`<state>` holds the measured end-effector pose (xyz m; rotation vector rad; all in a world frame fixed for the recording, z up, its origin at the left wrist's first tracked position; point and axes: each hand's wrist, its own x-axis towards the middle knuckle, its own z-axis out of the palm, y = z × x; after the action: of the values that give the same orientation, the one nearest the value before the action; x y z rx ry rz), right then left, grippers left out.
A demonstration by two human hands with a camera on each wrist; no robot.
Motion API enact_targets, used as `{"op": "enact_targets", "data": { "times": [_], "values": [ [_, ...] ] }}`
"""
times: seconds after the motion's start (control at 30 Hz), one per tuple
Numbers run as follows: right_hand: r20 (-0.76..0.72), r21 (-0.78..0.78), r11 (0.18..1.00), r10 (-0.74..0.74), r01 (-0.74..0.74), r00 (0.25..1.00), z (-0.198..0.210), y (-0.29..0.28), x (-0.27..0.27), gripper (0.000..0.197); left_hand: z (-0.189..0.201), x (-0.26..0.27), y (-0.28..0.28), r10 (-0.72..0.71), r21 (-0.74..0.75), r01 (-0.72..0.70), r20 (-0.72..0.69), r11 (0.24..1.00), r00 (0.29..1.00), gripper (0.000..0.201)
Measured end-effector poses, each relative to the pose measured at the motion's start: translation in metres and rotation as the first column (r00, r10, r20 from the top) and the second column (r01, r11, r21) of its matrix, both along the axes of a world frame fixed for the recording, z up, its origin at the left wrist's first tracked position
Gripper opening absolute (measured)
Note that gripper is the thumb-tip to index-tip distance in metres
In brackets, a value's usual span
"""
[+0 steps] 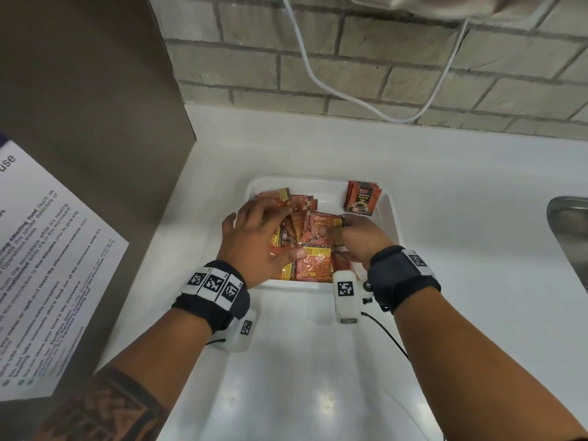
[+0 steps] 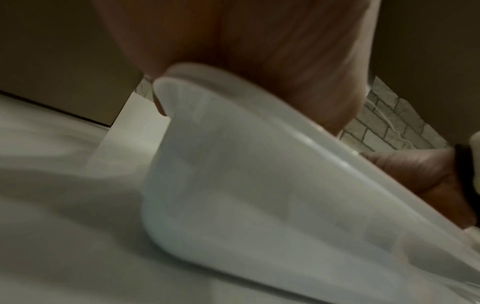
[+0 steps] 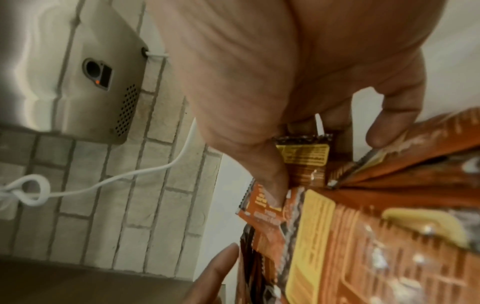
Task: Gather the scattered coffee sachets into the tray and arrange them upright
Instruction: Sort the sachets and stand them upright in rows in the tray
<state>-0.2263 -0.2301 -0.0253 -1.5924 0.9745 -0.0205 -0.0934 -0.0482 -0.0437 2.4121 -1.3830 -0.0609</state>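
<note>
Head view: left hand (image 1: 254, 237) spread flat, pinning loose sachets (image 1: 313, 262) in tray (image 1: 389, 218). Right hand (image 1: 353, 241) fingers pinching one sachet, likely to stand beside upright stack (image 1: 362, 198).

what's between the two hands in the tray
Loose sachets lie jumbled between the left hand and the right hand, inside the tray; the head view shows it.

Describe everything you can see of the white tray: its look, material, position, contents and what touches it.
The white tray is a shallow rectangular dish, seemingly smooth plastic, with rounded corners and a rolled rim. It sits flat on the white counter near the brick wall. Inside, loose sachets lie jumbled, while a small stack stands upright in the far right corner. The left hand and right hand reach into it.
</note>
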Motion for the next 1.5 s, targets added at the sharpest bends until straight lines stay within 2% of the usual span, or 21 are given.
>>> {"op": "enact_targets", "data": {
  "times": [0.17,0.3,0.43,0.63,0.67,0.77,0.87,1.0,1.07,1.13,1.2,1.27,1.37,1.5],
  "values": [
    [-0.011,0.016,1.000,0.013,-0.013,1.000,-0.001,0.001,0.001,0.032,0.007,-0.005,-0.012,-0.023,0.122,0.013,0.078,0.992,0.997,0.082],
    [-0.038,-0.019,0.998,0.066,-0.067,0.997,0.002,0.005,0.006,0.027,0.005,-0.009,-0.016,-0.022,0.151,0.013,0.064,0.988,0.998,0.073],
    [-0.026,-0.008,1.000,0.015,-0.015,1.000,-0.002,0.005,0.005,0.028,0.004,-0.011,-0.015,-0.014,0.149,0.006,0.058,0.989,0.998,0.078],
    [-0.002,0.123,0.987,-0.108,0.107,0.994,0.001,-0.002,-0.003,0.004,0.010,-0.013,-0.016,0.005,0.176,-0.011,0.034,0.984,0.999,0.088],
    [-0.001,0.135,0.982,-0.133,0.132,0.991,0.000,-0.003,-0.004,0.003,0.011,-0.014,-0.016,0.001,0.187,-0.007,0.031,0.982,1.000,0.088],
    [-0.004,0.192,0.958,-0.217,0.214,0.976,-0.003,-0.004,-0.005,0.020,0.015,-0.016,-0.018,-0.015,0.220,0.006,0.036,0.975,0.999,0.085],
    [-0.016,0.265,0.920,-0.294,0.288,0.956,-0.003,-0.003,-0.004,0.023,0.021,-0.018,-0.019,-0.031,0.226,0.021,0.040,0.974,0.999,0.075],
    [-0.044,0.310,0.895,-0.324,0.321,0.945,-0.004,-0.004,-0.006,0.024,0.033,-0.032,-0.025,-0.054,0.046,0.051,0.087,0.998,0.995,0.036],
    [-0.041,0.326,0.888,-0.328,0.323,0.944,-0.004,-0.004,-0.008,0.019,0.038,-0.043,-0.032,-0.057,0.070,0.052,0.061,0.996,0.997,0.041],
    [-0.032,0.308,0.897,-0.322,0.316,0.946,-0.004,-0.002,-0.009,0.020,0.043,-0.053,-0.040,-0.051,0.177,0.044,0.035,0.983,0.998,0.056],
    [-0.041,0.276,0.911,-0.308,0.307,0.950,-0.004,0.000,-0.010,0.024,0.045,-0.059,-0.046,-0.042,0.264,0.035,0.020,0.964,0.999,0.063],
    [-0.036,0.287,0.905,-0.318,0.315,0.947,-0.005,0.001,-0.012,0.023,0.046,-0.063,-0.048,-0.049,0.300,0.044,0.012,0.953,0.999,0.052],
    [-0.055,0.321,0.889,-0.326,0.326,0.944,-0.005,0.001,-0.015,0.010,0.042,-0.064,-0.049,-0.066,0.293,0.075,-0.040,0.953,0.997,0.029],
    [-0.059,0.326,0.884,-0.333,0.334,0.941,-0.005,-0.003,-0.019,0.007,0.042,-0.056,-0.047,-0.055,0.132,0.095,-0.282,0.987,0.958,0.030]
  ]
}}
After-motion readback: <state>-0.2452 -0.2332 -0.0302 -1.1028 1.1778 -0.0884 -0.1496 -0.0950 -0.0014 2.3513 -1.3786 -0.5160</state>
